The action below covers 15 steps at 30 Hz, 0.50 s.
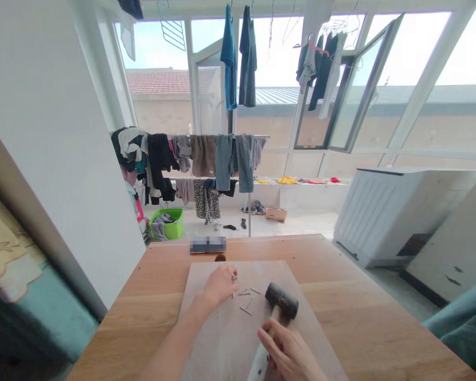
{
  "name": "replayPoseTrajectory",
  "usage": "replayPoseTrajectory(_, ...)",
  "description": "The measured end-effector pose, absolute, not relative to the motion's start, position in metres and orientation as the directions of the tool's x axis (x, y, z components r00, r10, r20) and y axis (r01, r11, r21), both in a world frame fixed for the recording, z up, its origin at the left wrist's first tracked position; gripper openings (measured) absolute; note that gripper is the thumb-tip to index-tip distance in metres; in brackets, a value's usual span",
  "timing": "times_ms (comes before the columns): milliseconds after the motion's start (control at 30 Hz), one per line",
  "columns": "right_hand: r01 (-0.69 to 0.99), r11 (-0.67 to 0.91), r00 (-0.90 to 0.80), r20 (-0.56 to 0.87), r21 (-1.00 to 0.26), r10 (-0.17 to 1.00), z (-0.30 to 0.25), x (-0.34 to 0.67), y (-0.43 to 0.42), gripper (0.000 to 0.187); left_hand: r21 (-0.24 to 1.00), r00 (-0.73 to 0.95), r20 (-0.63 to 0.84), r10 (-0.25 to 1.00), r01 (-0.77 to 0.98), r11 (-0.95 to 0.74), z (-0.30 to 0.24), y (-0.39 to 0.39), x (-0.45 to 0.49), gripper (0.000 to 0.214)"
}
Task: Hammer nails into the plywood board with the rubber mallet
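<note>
My left hand (219, 284) is over the upper left part of a pale board (210, 338), its fingers pinched on small metal nails (234, 278). Just right of those fingertips, several loose nails (246, 310) lie scattered on the board. Toward the board's right side, my right hand (287, 346) has its fingers closed on the light handle of a hammer (281, 300). The hammer's dark, blocky head points away from me, over the board, and part of the handle is hidden behind my fingers.
The board lies on a wooden table (365, 312). At its far edge are a blurred dark box (208, 244) and a small round brown thing (220, 257). Beyond stand a laundry rack (249, 217), a green basket (172, 225) and a white cabinet (365, 217). Clothes hang by the windows.
</note>
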State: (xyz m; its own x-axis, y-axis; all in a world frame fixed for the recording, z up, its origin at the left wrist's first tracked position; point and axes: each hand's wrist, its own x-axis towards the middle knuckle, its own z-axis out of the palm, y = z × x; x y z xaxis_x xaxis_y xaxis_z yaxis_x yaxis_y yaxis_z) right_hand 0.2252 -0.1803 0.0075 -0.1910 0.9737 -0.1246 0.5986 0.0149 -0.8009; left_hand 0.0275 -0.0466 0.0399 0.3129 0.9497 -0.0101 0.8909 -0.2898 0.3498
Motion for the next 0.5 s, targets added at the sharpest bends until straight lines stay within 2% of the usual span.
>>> replayPoseTrajectory(100,0.370,-0.075,-0.126,-0.131,-0.926,0.983,0.000,0.245,-0.189,0.042,0.292,0.314,-0.086,0.946,0.915,-0.277,0.046,-0.041,0.033,0.022)
replayPoseTrajectory(167,0.240,-0.129,-0.077,-0.151,-0.962,0.985,-0.005,0.260,-0.193,0.038,0.250,0.310,-0.131,0.941,0.929,-0.272,0.052,-0.039,0.037,0.022)
replayPoseTrajectory(200,0.226,-0.134,-0.046,-0.148,-0.965,0.988,-0.008,0.268,-0.194,0.035,0.230,0.311,-0.152,0.938,0.934,-0.272,0.054,-0.038,0.040,0.022)
replayPoseTrajectory(233,0.262,-0.115,-0.010,-0.122,-0.958,0.993,-0.011,0.276,-0.194,0.031,0.212,0.314,-0.171,0.934,0.937,-0.276,0.057,-0.037,0.042,0.022)
replayPoseTrajectory(300,0.440,-0.017,0.054,0.008,-0.898,0.999,-0.016,0.290,-0.191,0.022,0.182,0.328,-0.203,0.923,0.939,-0.293,0.062,-0.035,0.048,0.024)
replayPoseTrajectory(400,0.695,0.105,0.043,0.187,-0.712,0.981,-0.022,0.305,-0.189,0.014,0.162,0.360,-0.233,0.903,0.931,-0.329,0.067,-0.033,0.053,0.027)
replayPoseTrajectory(500,0.804,0.143,-0.008,0.229,-0.577,0.973,-0.018,0.309,-0.193,0.019,0.168,0.385,-0.242,0.891,0.921,-0.352,0.068,-0.033,0.055,0.031)
